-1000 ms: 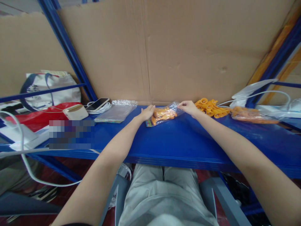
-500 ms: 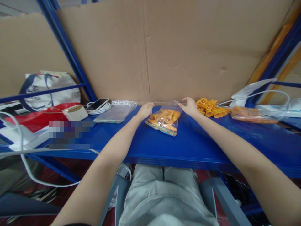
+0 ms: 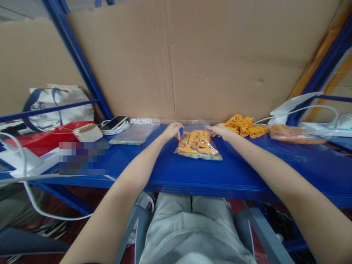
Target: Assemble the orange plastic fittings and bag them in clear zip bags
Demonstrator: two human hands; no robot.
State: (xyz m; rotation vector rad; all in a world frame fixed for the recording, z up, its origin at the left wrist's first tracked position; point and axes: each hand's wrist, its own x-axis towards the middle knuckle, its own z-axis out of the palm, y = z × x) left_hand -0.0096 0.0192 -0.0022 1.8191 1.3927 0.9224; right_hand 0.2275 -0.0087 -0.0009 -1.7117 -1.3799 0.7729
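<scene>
A clear plastic bag with a colourful printed strip along its near edge lies flat in front of me. Inside it are several orange plastic horn-shaped pieces, their flared ends towards me. At the bag's upper left edge is my left hand, fingers apart and curved. My right hand is at the upper right edge, thumb and fingers apart. Whether either one touches the film is hard to tell. Loose orange horn-shaped pieces are heaped just right of my right hand.
Flat clear bags are stacked left on the blue table. Beyond them are a phone on a coiled white cable, a power bank-like block and red cloth. Another filled bag lies right. A cardboard sheet stands behind.
The filled bag has been turned and spread flat, its printed strip now facing me. My right hand has released the bag's corner; both hands stay beside its far end.
</scene>
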